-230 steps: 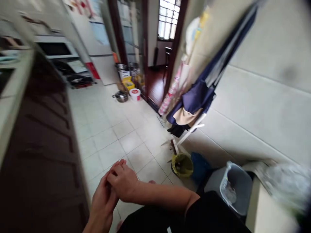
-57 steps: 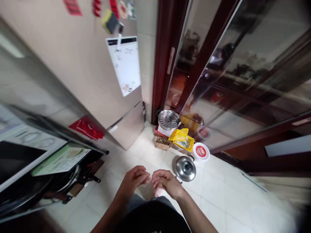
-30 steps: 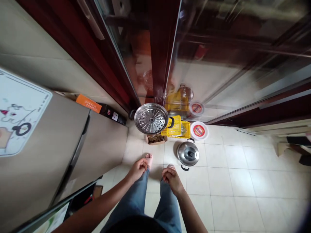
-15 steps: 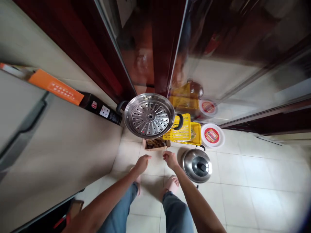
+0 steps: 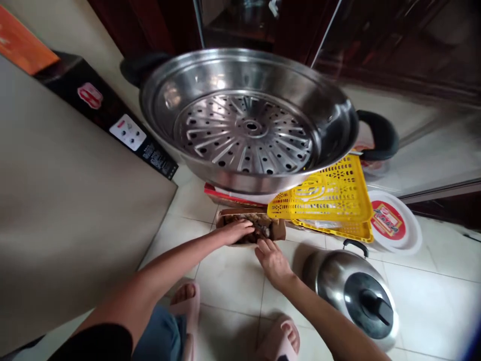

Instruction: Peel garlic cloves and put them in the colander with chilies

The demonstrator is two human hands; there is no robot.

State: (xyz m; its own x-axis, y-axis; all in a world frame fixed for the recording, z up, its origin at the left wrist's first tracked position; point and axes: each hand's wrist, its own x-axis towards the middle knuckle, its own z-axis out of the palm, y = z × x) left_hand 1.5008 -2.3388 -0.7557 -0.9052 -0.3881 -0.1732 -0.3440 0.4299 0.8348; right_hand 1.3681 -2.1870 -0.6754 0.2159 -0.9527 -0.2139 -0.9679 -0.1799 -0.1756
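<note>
A small open cardboard box (image 5: 278,230) stands on the floor, filled with brown lumpy pieces (image 5: 261,224) whose kind I cannot make out. My left hand (image 5: 236,231) reaches over the box's near left wall, its fingers stretched out on the pieces. At the near wall, towards the right corner, the bent fingers of my right hand (image 5: 273,258) hook over the rim. Both thumbs are mostly hidden. Above and behind the box sits a big steel steamer pot (image 5: 248,178) with a perforated insert and black handles.
Right of the box lie a yellow plastic basket (image 5: 356,193) and a round white lid (image 5: 408,228) with a red label. A lidded steel pot (image 5: 334,281) stands by my right forearm. On the left are a pale cabinet side (image 5: 75,200) and a black carton (image 5: 105,115).
My view has come down closer to the floor. Both hands have gone forward from in front of the cardboard box to it, the left one into its contents, the right one onto its near rim.
</note>
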